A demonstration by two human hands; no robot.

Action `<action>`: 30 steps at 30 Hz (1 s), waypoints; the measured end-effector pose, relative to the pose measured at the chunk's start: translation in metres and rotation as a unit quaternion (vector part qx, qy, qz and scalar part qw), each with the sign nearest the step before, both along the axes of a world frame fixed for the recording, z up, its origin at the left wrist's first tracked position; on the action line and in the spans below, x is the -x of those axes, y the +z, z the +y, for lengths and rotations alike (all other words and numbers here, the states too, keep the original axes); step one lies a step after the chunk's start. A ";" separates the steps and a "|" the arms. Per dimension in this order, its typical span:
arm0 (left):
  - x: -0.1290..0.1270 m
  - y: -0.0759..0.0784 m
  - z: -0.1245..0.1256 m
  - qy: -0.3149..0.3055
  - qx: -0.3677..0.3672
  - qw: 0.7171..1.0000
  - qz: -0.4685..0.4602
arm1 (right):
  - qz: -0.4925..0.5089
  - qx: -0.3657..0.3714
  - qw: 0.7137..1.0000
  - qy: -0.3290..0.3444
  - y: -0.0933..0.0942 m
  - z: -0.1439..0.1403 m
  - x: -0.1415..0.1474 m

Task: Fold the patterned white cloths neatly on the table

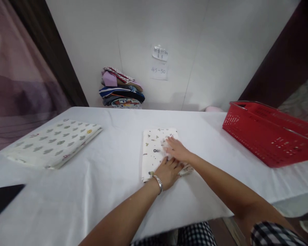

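A folded white cloth (151, 141) with small scattered prints lies flat in the middle of the table. My left hand (168, 172), with a silver bracelet at the wrist, rests on its near right part with the fingers stretched out. Just beyond it, my right hand (178, 149) lies on the cloth's right side, fingers spread and slightly blurred. Both palms face down and neither grips the fabric. Under the hands, part of the cloth is hidden, and a corner shows at the lower right.
Another folded cloth (58, 136) with grey cloud-like prints lies at the left on the white-covered table (113, 198). A red plastic basket (267, 133) stands at the right. Stacked folded fabrics (122, 89) sit by the back wall, left of paper notes (159, 63). A dark flat object (3, 198) lies front left.
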State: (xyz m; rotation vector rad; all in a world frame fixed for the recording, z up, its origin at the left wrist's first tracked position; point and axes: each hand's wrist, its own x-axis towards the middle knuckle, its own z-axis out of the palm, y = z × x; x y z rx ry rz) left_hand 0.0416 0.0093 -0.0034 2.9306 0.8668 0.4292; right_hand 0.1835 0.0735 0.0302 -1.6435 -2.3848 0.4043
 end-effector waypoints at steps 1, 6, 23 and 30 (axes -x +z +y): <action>0.000 0.000 0.001 -0.003 0.001 1.000 0.003 | 0.018 -0.003 0.999 0.037 0.000 -0.018 -0.003; -0.002 0.000 0.003 -0.016 -0.020 1.000 0.011 | 0.039 -0.047 0.997 0.053 -0.021 -0.072 -0.031; 0.137 -0.012 -0.019 0.209 0.042 0.977 0.007 | 0.058 -0.158 0.984 0.051 -0.046 -0.073 -0.053; 0.134 -0.004 -0.047 0.259 0.085 0.958 -0.085 | 0.009 -0.181 0.982 0.055 -0.033 -0.101 -0.063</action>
